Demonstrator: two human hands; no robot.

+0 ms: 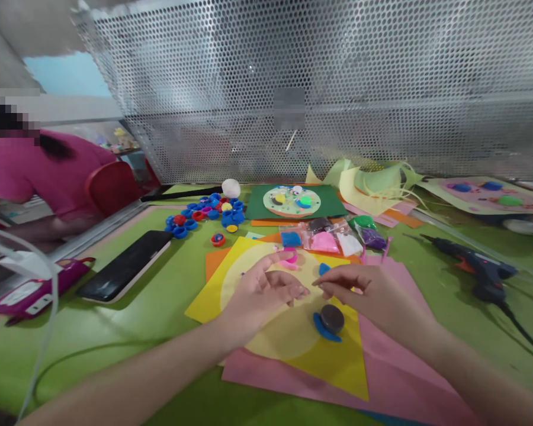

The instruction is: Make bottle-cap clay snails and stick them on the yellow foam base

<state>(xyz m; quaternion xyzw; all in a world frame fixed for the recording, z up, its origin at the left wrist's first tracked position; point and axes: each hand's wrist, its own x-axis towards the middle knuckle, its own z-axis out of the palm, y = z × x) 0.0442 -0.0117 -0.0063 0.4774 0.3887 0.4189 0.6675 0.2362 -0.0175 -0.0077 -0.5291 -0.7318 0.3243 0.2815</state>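
My left hand (266, 290) hovers above a pale yellow paper circle (275, 343), its thumb and fingers brought together in a pinch. Across a small gap, my right hand (359, 287) also pinches with its fingertips. Whatever either hand holds is too small to make out. Just below the right hand, a dark brown round piece (332, 319) rests against a flat blue piece (323, 331). A pink piece (289, 259) lies beyond the left fingers, and a small blue piece (324, 269) sits by the right fingertips. Yellow paper (353, 367) lies under the circle.
Bagged coloured clay (324, 241) and a decorated disc on green card (273, 204) stand beyond my hands. Bottle caps (213, 210), a phone (127, 266) and a purple power strip (39, 296) are left; a glue gun (475, 266) is right. A person in pink (57, 171) sits far left.
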